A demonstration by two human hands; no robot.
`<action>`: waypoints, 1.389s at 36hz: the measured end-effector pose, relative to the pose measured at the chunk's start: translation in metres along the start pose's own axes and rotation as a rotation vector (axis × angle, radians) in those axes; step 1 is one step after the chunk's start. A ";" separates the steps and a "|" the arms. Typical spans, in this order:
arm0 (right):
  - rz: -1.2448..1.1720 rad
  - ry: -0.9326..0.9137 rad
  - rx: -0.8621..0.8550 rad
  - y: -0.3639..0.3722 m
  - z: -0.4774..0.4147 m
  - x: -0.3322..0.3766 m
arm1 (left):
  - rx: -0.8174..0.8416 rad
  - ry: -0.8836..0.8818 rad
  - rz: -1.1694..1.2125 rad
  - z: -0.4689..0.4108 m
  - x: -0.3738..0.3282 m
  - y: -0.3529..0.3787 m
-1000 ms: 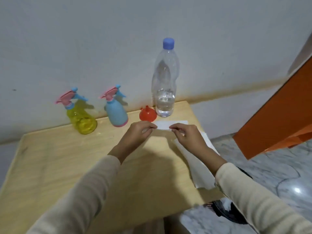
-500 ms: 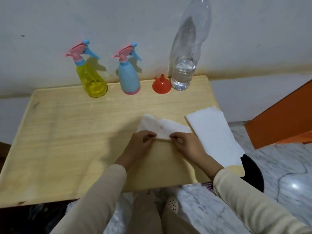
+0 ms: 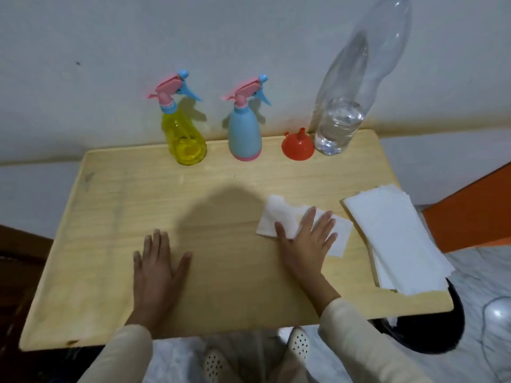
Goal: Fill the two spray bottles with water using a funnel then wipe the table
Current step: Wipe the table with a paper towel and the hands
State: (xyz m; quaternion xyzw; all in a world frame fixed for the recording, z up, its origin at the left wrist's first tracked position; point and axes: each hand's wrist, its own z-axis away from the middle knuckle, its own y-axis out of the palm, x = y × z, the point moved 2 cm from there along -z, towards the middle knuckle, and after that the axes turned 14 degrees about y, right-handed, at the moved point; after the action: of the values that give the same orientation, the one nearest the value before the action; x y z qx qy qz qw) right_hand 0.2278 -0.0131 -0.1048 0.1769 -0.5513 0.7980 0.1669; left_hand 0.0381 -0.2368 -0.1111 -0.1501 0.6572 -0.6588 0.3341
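White paper tissue (image 3: 272, 217), crumpled at its far end, lies flat on the pale wooden desk (image 3: 110, 217) under the right hand (image 3: 307, 244), whose fingers are spread and press down on it. The left hand (image 3: 157, 269) rests palm down on bare wood well to the left, fingers straight and holding nothing. This looks like the wiping step, just under way, with most of the top not yet covered.

Just right of the tissue, a stack of white paper towels (image 3: 392, 239) overhangs the desk's right edge. Along the far edge stand the translucent yellow spray bottle (image 3: 185, 139) and the opaque light-blue spray bottle (image 3: 244, 134), both with pink-and-blue trigger heads on. The small red plastic funnel (image 3: 297, 146) sits mouth down beside the tall clear plastic water bottle (image 3: 340, 117), which holds only a little water at its base. So the filling seems done, though neither spray bottle's level can be read.

The wood is light and grained, with no obvious puddle. Below the near edge are white perforated shoes (image 3: 300, 344) on a grey marbled floor (image 3: 484, 272). An orange panel (image 3: 470, 211) stands at right, and a plain white wall (image 3: 249, 37) rises behind.
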 end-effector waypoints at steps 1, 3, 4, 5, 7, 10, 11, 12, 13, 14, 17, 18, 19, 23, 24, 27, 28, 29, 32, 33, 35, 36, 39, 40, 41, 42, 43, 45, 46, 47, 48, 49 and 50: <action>-0.006 0.034 -0.007 0.004 -0.003 0.006 | 0.004 -0.027 -0.012 -0.001 0.009 -0.003; -0.023 0.074 -0.021 0.010 -0.010 0.020 | -0.002 -0.092 -0.009 -0.001 0.027 -0.008; -0.029 0.078 -0.029 0.014 -0.013 0.028 | -0.002 -0.095 -0.017 0.000 0.035 -0.008; -0.027 0.065 -0.039 0.017 -0.017 0.036 | -0.005 -0.079 -0.029 0.001 0.040 -0.008; 0.010 -0.018 -0.048 0.027 -0.023 0.053 | -0.027 -0.045 -0.034 0.002 0.045 -0.006; 0.133 -0.261 0.009 0.045 -0.025 0.083 | -0.080 -0.034 0.002 0.004 0.045 -0.005; 0.162 -0.333 0.044 0.048 -0.025 0.092 | -0.077 -0.036 0.013 0.004 0.044 -0.004; 0.179 -0.390 0.081 0.051 -0.024 0.099 | -0.067 -0.036 0.022 0.003 0.044 -0.004; 0.186 -0.441 0.116 0.052 -0.023 0.106 | -0.060 -0.038 0.025 0.003 0.044 -0.003; 0.179 -0.478 0.137 0.053 -0.022 0.110 | -0.057 -0.040 0.022 0.003 0.045 -0.003; 0.138 -0.450 0.074 0.048 -0.017 0.102 | -0.051 -0.044 0.024 0.003 0.046 -0.004; 0.157 -0.408 0.022 0.047 -0.016 0.095 | -0.048 -0.035 0.033 0.003 0.048 -0.004; 0.182 -0.374 -0.022 0.046 -0.015 0.087 | -0.045 -0.023 0.042 0.004 0.050 -0.004; 0.270 -0.336 -0.066 0.052 -0.015 0.078 | -0.115 -0.085 0.087 0.005 0.073 -0.010; 0.281 -0.329 -0.074 0.055 -0.015 0.081 | -0.134 -0.132 0.104 0.005 0.082 -0.013; 0.267 -0.306 -0.105 0.067 -0.008 0.094 | -0.143 -0.212 0.131 0.008 0.105 -0.021; 0.253 -0.302 -0.108 0.072 -0.004 0.100 | -0.134 -0.223 0.119 0.010 0.113 -0.023; 0.241 -0.302 -0.106 0.078 0.001 0.106 | -0.124 -0.234 0.107 0.011 0.120 -0.024; 0.218 -0.308 -0.093 0.097 0.018 0.125 | -0.124 -0.245 0.085 0.015 0.132 -0.023; 0.213 -0.306 -0.087 0.104 0.024 0.132 | -0.127 -0.244 0.078 0.015 0.133 -0.022; 0.228 -0.325 -0.067 0.117 0.036 0.149 | -0.134 -0.246 0.079 0.013 0.133 -0.021; 0.254 -0.365 -0.047 0.124 0.043 0.157 | -0.141 -0.246 0.083 0.013 0.133 -0.021; 0.313 -0.588 0.038 0.142 0.067 0.174 | -0.163 -0.245 0.088 0.012 0.133 -0.021; 0.335 -0.655 0.080 0.145 0.074 0.174 | -0.162 -0.246 0.085 0.012 0.133 -0.022; 0.370 -0.712 0.119 0.145 0.077 0.171 | -0.159 -0.249 0.081 0.012 0.133 -0.022; 0.415 -0.768 0.136 0.142 0.079 0.167 | -0.156 -0.251 0.079 0.012 0.132 -0.022; 0.461 -0.824 0.138 0.137 0.078 0.161 | -0.156 -0.253 0.081 0.012 0.132 -0.022; 0.521 -0.907 0.142 0.125 0.070 0.150 | -0.160 -0.254 0.083 0.012 0.132 -0.023; 0.536 -0.920 0.144 0.119 0.065 0.145 | -0.162 -0.253 0.081 0.012 0.132 -0.023; 0.545 -0.910 0.139 0.114 0.061 0.141 | -0.161 -0.255 0.078 0.012 0.132 -0.023; 0.556 -0.881 0.125 0.109 0.056 0.136 | -0.159 -0.256 0.075 0.012 0.132 -0.023; 0.561 -0.838 0.107 0.104 0.051 0.131 | -0.157 -0.254 0.069 0.012 0.132 -0.024; 0.552 -0.783 0.085 0.098 0.044 0.127 | -0.154 -0.254 0.062 0.012 0.132 -0.024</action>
State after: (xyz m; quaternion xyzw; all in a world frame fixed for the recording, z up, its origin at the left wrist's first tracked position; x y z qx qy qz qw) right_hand 0.0750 -0.0786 -0.1118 0.3178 -0.5659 0.7077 -0.2791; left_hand -0.0562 -0.3320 -0.1188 -0.2368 0.6624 -0.5716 0.4224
